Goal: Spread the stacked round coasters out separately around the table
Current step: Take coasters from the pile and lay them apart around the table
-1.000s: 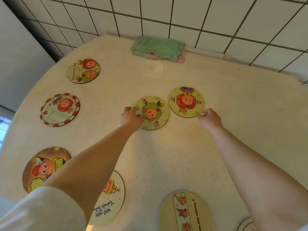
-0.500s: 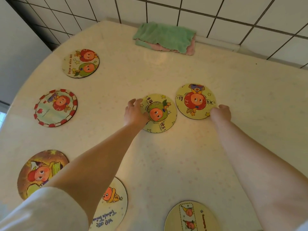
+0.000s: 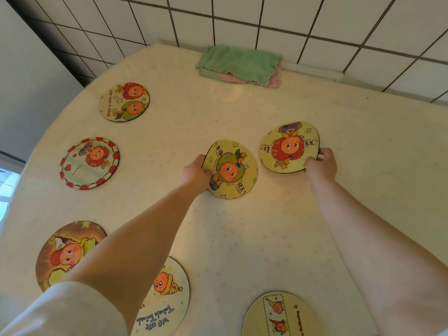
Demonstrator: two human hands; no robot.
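Observation:
Two round yellow coasters sit at the middle of the cream table (image 3: pixel 242 238). My left hand (image 3: pixel 196 173) grips the left edge of the green-character coaster (image 3: pixel 230 169), which looks tilted up off the table. My right hand (image 3: pixel 321 164) pinches the lower right edge of the red-character coaster (image 3: pixel 288 146), also lifted at that side. Several other coasters lie apart: one at far left (image 3: pixel 124 101), a red-rimmed one (image 3: pixel 89 163), a brown one (image 3: pixel 65 253), a white one (image 3: pixel 167 294) partly under my left arm, and one at the near edge (image 3: pixel 281 314).
A folded green and pink cloth (image 3: pixel 238 65) lies at the table's far edge against the tiled wall (image 3: pixel 266 13). The table's rounded edge runs down the left side, with a grey wall beyond it.
Both hands have closed on the two middle coasters and tipped their edges up. The red-character coaster has shifted right, away from the green one. The camera has moved closer.

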